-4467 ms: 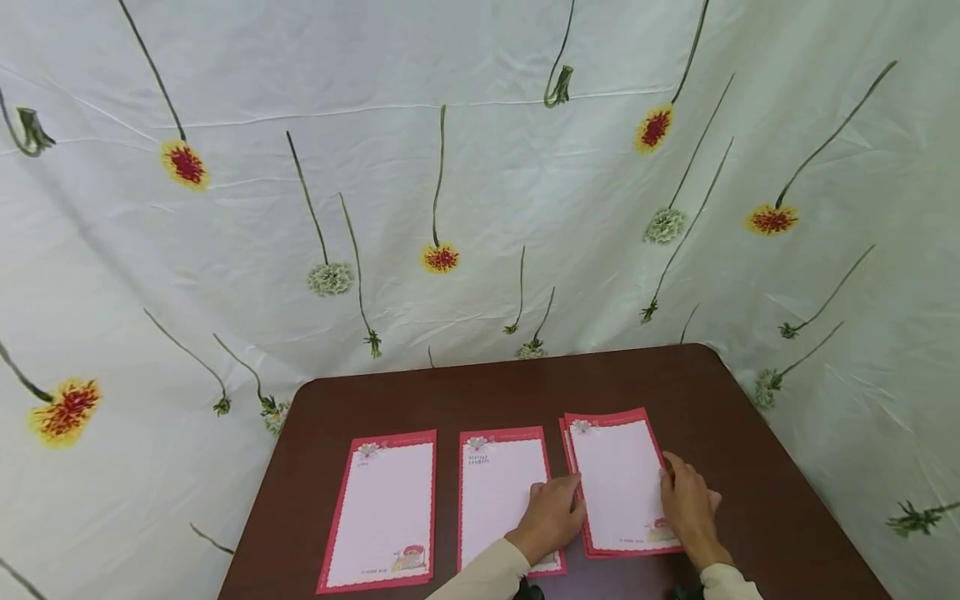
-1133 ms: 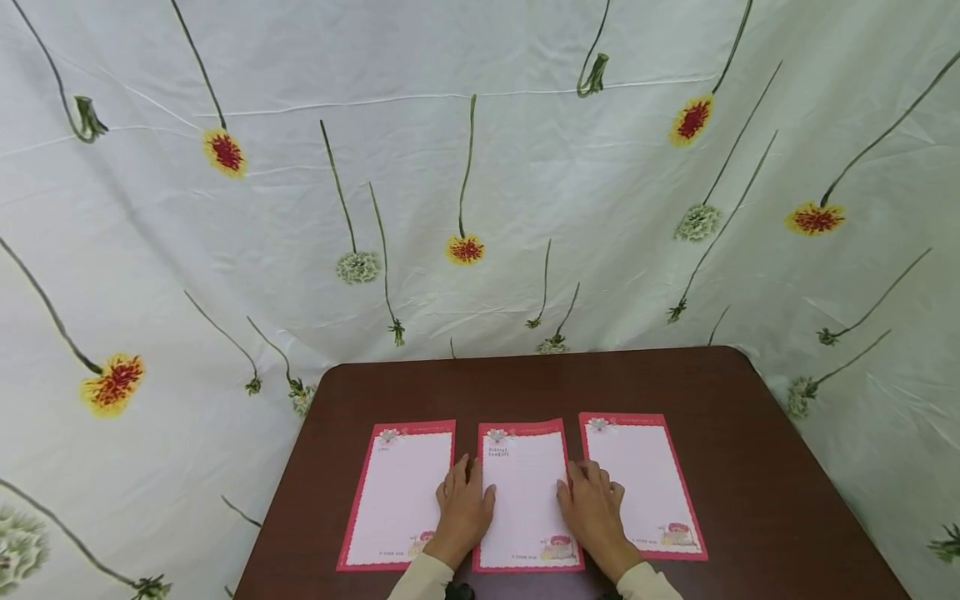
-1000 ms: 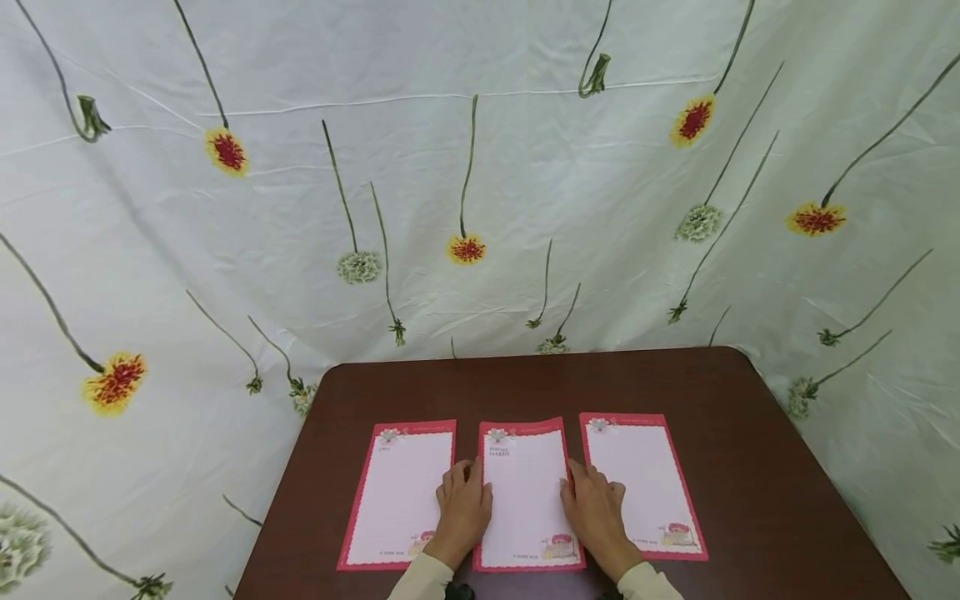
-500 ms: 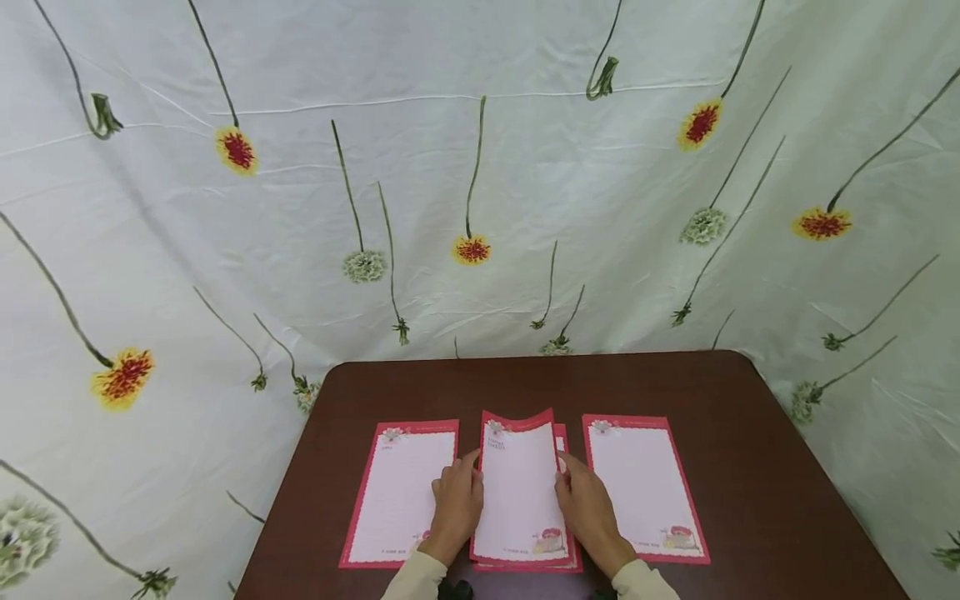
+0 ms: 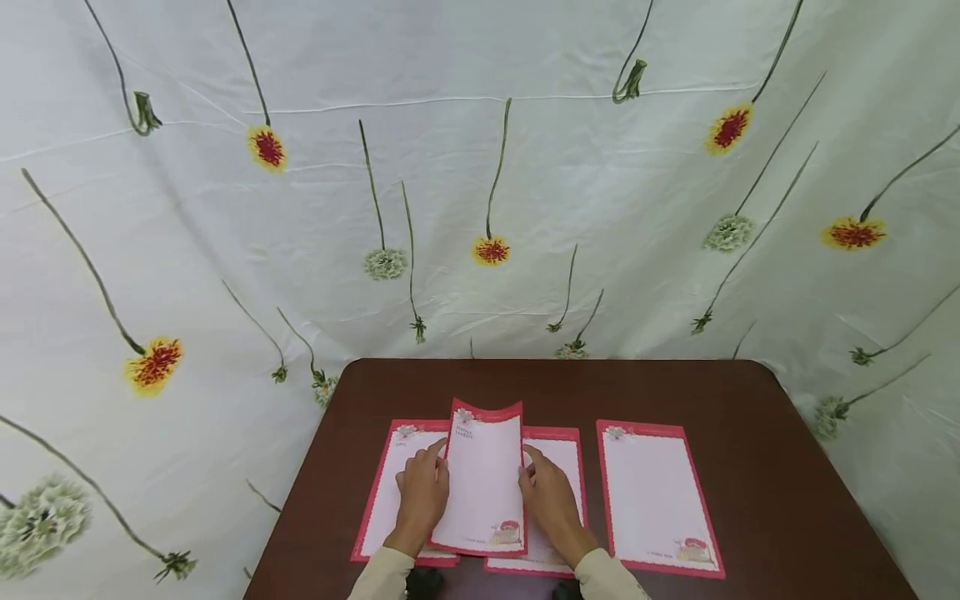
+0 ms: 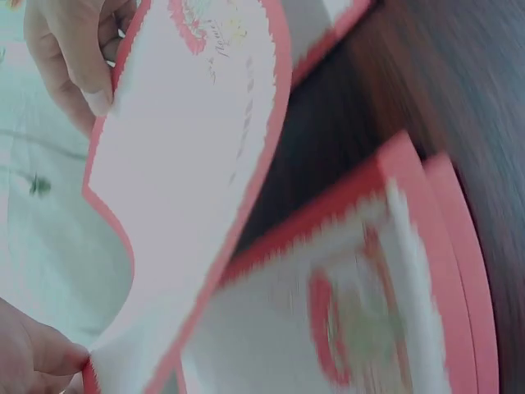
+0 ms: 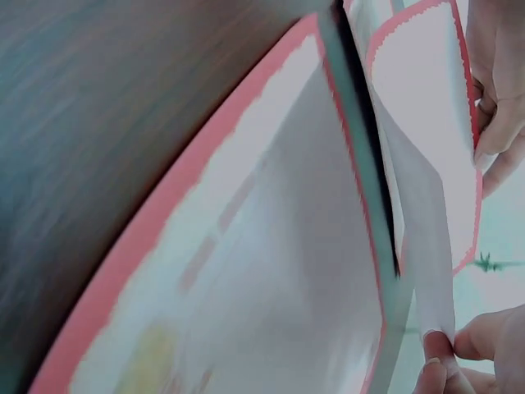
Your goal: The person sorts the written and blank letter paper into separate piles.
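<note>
A red-bordered sheet of decorated writing paper (image 5: 483, 492) is held up off the table, its top edge sagging in a curve. Small print shows at its upper left, a cake-like picture at its lower right. My left hand (image 5: 422, 500) pinches its left edge; my right hand (image 5: 551, 498) pinches its right edge. In the left wrist view the sheet (image 6: 180, 148) bows between both hands. Beneath it on the left lies a similar sheet (image 5: 382, 500), partly covered. Another similar sheet (image 5: 562, 454) lies behind my right hand.
A third like sheet (image 5: 660, 500) lies flat on the right side of the dark brown table (image 5: 780, 500). In the left wrist view, stacked red edges (image 6: 459, 271) show more than one sheet on the left. A white flowered cloth (image 5: 450, 183) hangs behind the table.
Both hands gripped the middle pile's top sheet, lifted it and carried it left, partly over the left sheet. A similar sheet is exposed where it lay. The head view shifted slightly.
</note>
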`<state>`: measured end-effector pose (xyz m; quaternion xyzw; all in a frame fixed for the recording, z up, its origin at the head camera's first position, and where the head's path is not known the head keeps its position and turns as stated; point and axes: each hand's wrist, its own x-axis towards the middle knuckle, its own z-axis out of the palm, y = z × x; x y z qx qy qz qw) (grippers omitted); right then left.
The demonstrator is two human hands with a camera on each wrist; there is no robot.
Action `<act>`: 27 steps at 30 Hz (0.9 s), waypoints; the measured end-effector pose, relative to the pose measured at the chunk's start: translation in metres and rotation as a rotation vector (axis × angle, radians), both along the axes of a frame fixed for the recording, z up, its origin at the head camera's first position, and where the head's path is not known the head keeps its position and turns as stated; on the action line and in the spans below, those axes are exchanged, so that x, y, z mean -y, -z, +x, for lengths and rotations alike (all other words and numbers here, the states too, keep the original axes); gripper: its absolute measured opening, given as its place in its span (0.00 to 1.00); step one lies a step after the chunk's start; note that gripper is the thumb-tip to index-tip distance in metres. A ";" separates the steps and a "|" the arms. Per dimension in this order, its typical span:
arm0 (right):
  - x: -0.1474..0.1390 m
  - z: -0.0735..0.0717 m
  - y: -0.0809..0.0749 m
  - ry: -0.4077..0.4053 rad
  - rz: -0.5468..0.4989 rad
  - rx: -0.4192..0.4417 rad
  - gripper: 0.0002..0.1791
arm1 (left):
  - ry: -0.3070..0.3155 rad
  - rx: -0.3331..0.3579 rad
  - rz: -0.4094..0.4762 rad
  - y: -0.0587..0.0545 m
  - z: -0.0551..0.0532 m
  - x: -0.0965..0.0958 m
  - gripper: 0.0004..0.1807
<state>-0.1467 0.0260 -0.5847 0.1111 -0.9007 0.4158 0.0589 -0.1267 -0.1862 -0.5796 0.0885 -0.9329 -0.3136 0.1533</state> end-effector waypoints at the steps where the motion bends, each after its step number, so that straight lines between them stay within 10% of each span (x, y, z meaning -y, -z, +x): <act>1: 0.004 0.000 0.001 -0.003 -0.001 -0.001 0.22 | -0.009 0.000 -0.004 0.001 0.000 0.004 0.19; 27: 0.087 0.001 0.017 -0.147 0.028 0.053 0.26 | -0.201 0.055 -0.066 0.009 0.016 0.080 0.18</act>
